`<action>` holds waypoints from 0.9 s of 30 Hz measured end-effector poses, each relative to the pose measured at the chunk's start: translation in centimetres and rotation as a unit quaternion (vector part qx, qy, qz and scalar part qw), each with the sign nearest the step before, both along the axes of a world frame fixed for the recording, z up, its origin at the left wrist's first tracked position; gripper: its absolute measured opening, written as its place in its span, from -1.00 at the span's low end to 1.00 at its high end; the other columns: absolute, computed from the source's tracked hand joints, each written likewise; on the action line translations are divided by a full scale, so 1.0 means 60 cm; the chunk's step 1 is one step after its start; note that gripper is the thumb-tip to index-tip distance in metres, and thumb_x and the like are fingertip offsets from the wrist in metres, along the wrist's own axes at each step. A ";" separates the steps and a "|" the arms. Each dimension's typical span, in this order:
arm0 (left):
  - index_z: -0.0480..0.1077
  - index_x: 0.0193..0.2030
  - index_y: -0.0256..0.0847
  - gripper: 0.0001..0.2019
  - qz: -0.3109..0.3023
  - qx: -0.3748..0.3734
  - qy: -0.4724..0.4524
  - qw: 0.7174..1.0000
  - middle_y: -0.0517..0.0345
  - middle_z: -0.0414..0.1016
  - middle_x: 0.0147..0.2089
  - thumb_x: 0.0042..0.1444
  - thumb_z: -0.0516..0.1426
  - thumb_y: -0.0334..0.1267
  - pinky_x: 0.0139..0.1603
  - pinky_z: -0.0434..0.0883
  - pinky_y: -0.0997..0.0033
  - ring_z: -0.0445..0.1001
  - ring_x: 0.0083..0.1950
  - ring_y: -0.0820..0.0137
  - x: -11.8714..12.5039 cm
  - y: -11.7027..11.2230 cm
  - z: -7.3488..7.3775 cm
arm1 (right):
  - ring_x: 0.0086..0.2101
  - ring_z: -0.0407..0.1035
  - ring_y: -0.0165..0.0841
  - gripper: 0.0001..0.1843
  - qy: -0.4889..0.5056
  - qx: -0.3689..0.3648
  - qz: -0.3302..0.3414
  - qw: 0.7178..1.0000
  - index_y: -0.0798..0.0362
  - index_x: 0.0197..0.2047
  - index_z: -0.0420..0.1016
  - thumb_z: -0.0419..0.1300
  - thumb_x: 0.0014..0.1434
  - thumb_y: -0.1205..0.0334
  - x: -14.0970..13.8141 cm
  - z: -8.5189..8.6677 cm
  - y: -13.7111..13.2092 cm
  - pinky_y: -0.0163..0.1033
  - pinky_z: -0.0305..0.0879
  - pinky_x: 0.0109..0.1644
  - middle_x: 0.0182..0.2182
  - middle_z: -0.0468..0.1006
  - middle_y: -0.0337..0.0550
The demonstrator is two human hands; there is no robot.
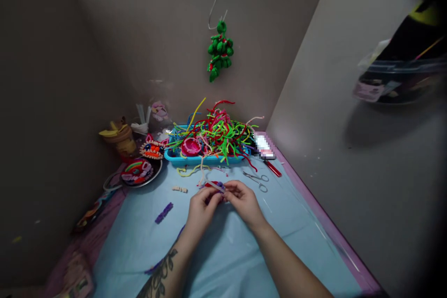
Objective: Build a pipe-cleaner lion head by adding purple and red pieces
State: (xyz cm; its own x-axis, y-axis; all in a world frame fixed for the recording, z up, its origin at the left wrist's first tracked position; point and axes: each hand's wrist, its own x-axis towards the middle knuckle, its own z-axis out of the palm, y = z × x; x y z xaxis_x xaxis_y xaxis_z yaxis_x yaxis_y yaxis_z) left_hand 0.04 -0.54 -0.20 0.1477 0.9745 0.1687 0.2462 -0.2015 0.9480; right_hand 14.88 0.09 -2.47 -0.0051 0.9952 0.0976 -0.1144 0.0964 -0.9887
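My left hand (203, 207) and my right hand (243, 202) meet above the blue cloth, fingers pinched together. Between them is a small purple pipe cleaner piece (221, 186), largely hidden by my fingers. A thin whitish strip (213, 185) crosses it; I cannot make out what it is. Something red (210, 184) shows just behind my left fingers. A short purple pipe cleaner bundle (164, 213) lies left of my left hand, and small beige pieces (179, 189) rest farther back. A long purple pipe cleaner (153, 269) runs partly under my left forearm.
At the back, a blue tray (206, 160) overflows with coloured pipe cleaners. Scissors (257, 179), a red-handled tool (273, 168) and a phone (264, 145) lie right. A metal plate (153, 176) holds finished-looking crafts at left. A green ornament (220, 51) hangs from a wire against the partition.
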 end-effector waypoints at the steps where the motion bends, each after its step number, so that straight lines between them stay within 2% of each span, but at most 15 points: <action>1: 0.50 -0.26 -0.24 -0.80 -0.002 -0.003 -0.002 1.000 0.06 0.54 -0.28 0.13 0.09 -0.21 -0.22 0.38 0.37 0.48 -0.26 0.32 0.001 0.000 0.000 | -0.42 0.43 -0.35 -0.77 0.000 -0.001 0.001 1.000 0.06 -0.23 0.46 0.27 0.01 0.19 0.000 0.001 0.000 -0.23 0.39 -0.31 -0.41 0.52 -0.19; 5: 0.51 -0.28 -0.24 -0.81 -0.006 -0.006 -0.002 1.000 0.05 0.54 -0.30 0.11 0.11 -0.22 -0.23 0.38 0.37 0.48 -0.27 0.32 0.001 0.002 0.000 | -0.45 0.42 -0.35 -0.81 -0.021 0.010 -0.003 1.000 0.06 -0.26 0.51 0.25 0.03 0.19 0.000 0.010 -0.003 -0.24 0.39 -0.32 -0.46 0.53 -0.20; 10: 0.51 -0.23 -0.24 -0.81 -0.005 -0.001 -0.010 1.000 0.05 0.54 -0.26 0.10 0.11 -0.24 -0.20 0.39 0.37 0.48 -0.24 0.32 0.000 0.002 -0.005 | -0.31 0.43 -0.31 -0.79 -0.045 0.032 -0.003 0.998 0.06 -0.25 0.58 0.25 0.02 0.21 0.002 0.020 -0.007 -0.23 0.40 -0.24 -0.31 0.52 -0.11; 15: 0.51 -0.26 -0.24 -0.82 -0.015 -0.005 -0.008 1.000 0.05 0.54 -0.27 0.11 0.11 -0.24 -0.20 0.38 0.38 0.48 -0.24 0.33 -0.003 -0.001 -0.005 | -0.44 0.41 -0.37 -0.76 -0.007 -0.012 0.022 1.000 0.05 -0.24 0.59 0.30 -0.03 0.19 0.007 0.018 -0.008 -0.24 0.40 -0.33 -0.38 0.53 -0.16; 17: 0.51 -0.29 -0.25 -0.82 -0.017 -0.008 -0.003 1.000 0.05 0.54 -0.29 0.11 0.11 -0.23 -0.20 0.37 0.39 0.48 -0.25 0.33 -0.003 -0.002 -0.002 | -0.45 0.42 -0.38 -0.78 -0.007 -0.007 0.023 1.000 0.05 -0.25 0.59 0.29 -0.01 0.20 0.007 0.017 -0.009 -0.23 0.40 -0.32 -0.40 0.53 -0.16; 21: 0.51 -0.31 -0.27 -0.81 -0.009 -0.036 -0.006 0.999 0.06 0.56 -0.32 0.09 0.12 -0.22 -0.23 0.36 0.40 0.47 -0.29 0.34 -0.001 -0.003 0.001 | -0.35 0.43 -0.34 -0.87 -0.081 0.082 -0.022 0.993 0.04 -0.28 0.59 0.24 0.06 0.27 0.004 0.018 -0.014 -0.24 0.38 -0.25 -0.39 0.51 -0.15; 27: 0.51 -0.35 -0.29 -0.79 0.013 -0.070 -0.006 0.997 0.08 0.55 -0.40 0.05 0.15 -0.17 -0.31 0.34 0.43 0.44 -0.36 0.35 0.003 -0.004 0.004 | -0.31 0.41 -0.34 -0.77 -0.210 0.236 -0.074 0.946 -0.01 -0.19 0.57 0.13 0.15 0.40 -0.002 0.015 -0.022 -0.23 0.38 -0.22 -0.36 0.49 -0.12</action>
